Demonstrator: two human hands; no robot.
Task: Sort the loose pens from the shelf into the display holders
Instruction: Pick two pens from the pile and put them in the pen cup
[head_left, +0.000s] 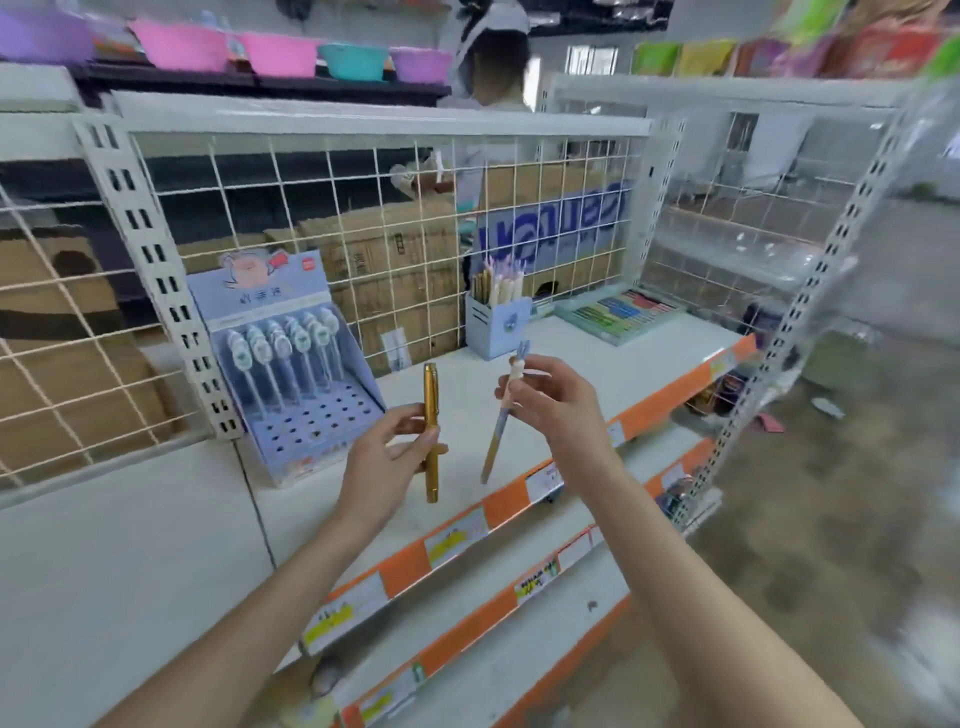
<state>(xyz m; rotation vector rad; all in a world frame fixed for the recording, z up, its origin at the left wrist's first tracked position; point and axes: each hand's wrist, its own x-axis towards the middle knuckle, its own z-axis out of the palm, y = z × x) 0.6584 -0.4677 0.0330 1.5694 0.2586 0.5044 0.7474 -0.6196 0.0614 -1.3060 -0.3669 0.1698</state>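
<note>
Gold pen (430, 431) held upright above the shelf (597, 358), left hand (387, 462) pinching it near mid-barrel; probably metal, stiff and smooth, likely slippery, so best gripped at the middle. Slim blue-and-tan pen (500, 415) with a small figure on top tilted in the right hand (550, 400), fingertips closed round its upper part; looks light, the topper possibly fragile, so better held by the barrel. Beyond: tiered display holder (306, 395) with open holes, and blue pen cup (497, 325) already stocked.
</note>
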